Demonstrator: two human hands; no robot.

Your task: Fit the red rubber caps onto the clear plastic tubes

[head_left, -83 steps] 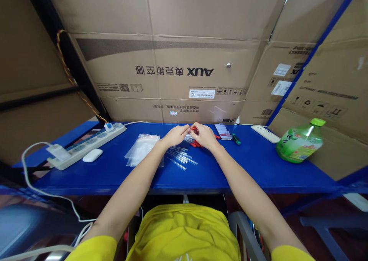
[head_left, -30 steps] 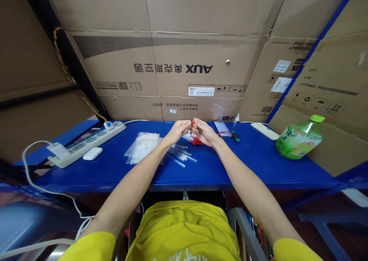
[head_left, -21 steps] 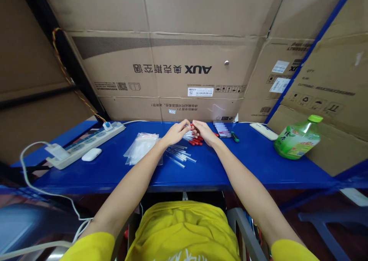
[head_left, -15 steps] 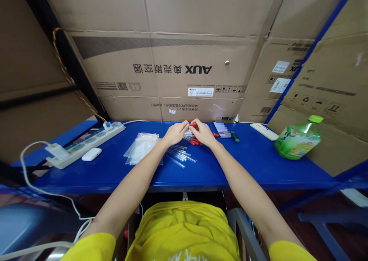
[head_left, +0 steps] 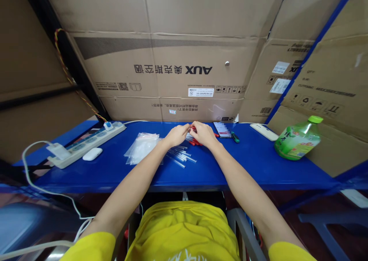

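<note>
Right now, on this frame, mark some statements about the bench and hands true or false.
1. Both hands meet at a small red piece. True: the left hand and right hand pinch the red piece together.
2. The green bottle stands upright. False: the bottle leans, cap up to the right.
3. Clear tubes lie on the bench near the hands. True: the tubes lie loose on the bench.
4. The power strip sits by the bottle. False: the power strip is far left, the other end.
</note>
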